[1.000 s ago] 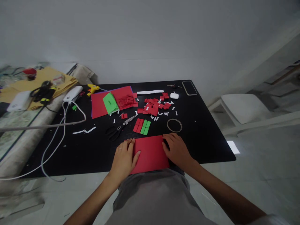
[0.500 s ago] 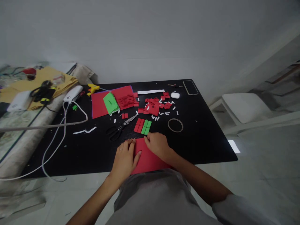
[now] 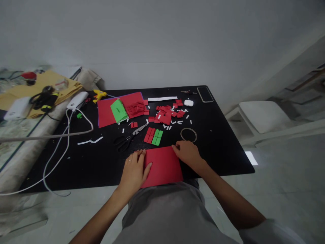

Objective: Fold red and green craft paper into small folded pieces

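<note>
A red paper sheet point(image 3: 164, 166) lies at the table's near edge, against my clothing. My left hand point(image 3: 133, 167) rests flat along its left side, fingers stretched out and thumb on the paper. At the sheet's far right corner, my right hand point(image 3: 187, 153) has its fingers curled and thumb and forefinger closed on the paper's edge. Just beyond the sheet lie red paper pieces point(image 3: 149, 135) and green paper pieces point(image 3: 157, 137), set side by side. Black-handled scissors point(image 3: 130, 137) lie partly open to their left.
Farther back are loose red cutouts point(image 3: 164, 117), a green paper stack point(image 3: 119, 110) on a large red sheet point(image 3: 104, 113), and a yellow glue gun point(image 3: 99, 96). A ring point(image 3: 188, 135), white case point(image 3: 188, 102) and phone point(image 3: 205, 94) are rightward. White cables point(image 3: 68, 145) cross the left side.
My right hand has moved right along the sheet's far edge, from near the green pieces to the far right corner. My left hand has stayed in place.
</note>
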Demonstrator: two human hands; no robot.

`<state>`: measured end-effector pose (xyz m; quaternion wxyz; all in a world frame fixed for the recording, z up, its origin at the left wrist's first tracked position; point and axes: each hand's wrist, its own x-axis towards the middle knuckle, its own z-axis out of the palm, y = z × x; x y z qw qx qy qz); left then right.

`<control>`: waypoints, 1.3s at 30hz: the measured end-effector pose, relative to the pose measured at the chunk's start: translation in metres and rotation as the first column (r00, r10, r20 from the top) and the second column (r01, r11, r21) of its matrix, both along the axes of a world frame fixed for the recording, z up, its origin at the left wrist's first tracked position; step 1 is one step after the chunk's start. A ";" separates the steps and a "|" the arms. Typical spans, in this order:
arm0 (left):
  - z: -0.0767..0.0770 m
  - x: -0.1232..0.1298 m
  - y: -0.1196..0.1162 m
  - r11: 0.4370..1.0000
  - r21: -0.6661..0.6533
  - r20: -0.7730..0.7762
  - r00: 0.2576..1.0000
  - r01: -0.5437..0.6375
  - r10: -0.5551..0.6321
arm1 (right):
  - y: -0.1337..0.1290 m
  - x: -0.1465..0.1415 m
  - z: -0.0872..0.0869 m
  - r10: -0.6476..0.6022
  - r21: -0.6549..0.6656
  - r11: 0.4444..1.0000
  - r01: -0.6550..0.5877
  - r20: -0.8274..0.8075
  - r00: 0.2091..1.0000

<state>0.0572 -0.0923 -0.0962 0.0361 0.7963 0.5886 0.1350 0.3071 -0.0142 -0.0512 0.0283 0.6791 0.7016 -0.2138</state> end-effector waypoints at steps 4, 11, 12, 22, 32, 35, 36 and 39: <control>0.002 -0.003 0.001 1.000 -0.009 0.018 1.000 0.004 -0.004 | 0.000 0.011 -0.005 -0.047 0.006 0.999 0.047 -0.001 0.999; 0.020 0.001 0.017 0.999 -0.052 0.078 0.997 0.003 0.001 | -0.001 0.010 -0.002 -0.052 0.058 0.997 0.057 -0.084 0.995; 0.023 0.006 0.021 0.998 -0.068 0.089 0.996 -0.005 0.011 | -0.003 0.007 -0.001 -0.036 0.070 0.997 0.044 -0.113 0.993; 0.042 0.056 0.058 0.877 -0.469 0.004 0.993 -0.103 0.119 | -0.014 -0.016 -0.009 0.147 0.103 0.987 -0.121 -0.314 0.938; 0.053 0.004 0.065 0.770 -0.597 -0.101 0.973 -0.225 0.206 | -0.014 -0.014 -0.013 0.153 0.110 0.987 -0.121 -0.357 0.922; 0.053 -0.020 0.064 0.731 -0.646 -0.058 0.970 -0.218 0.237 | -0.024 -0.011 -0.011 0.249 0.140 0.968 -0.210 -0.382 0.890; 0.053 -0.026 0.064 0.723 -0.659 -0.034 0.968 -0.207 0.247 | -0.030 -0.009 -0.011 0.302 0.154 0.953 -0.262 -0.395 0.867; 0.047 -0.038 0.063 0.713 -0.682 0.052 0.961 -0.165 0.272 | -0.047 -0.004 -0.015 0.530 0.250 0.848 -0.467 -0.414 0.740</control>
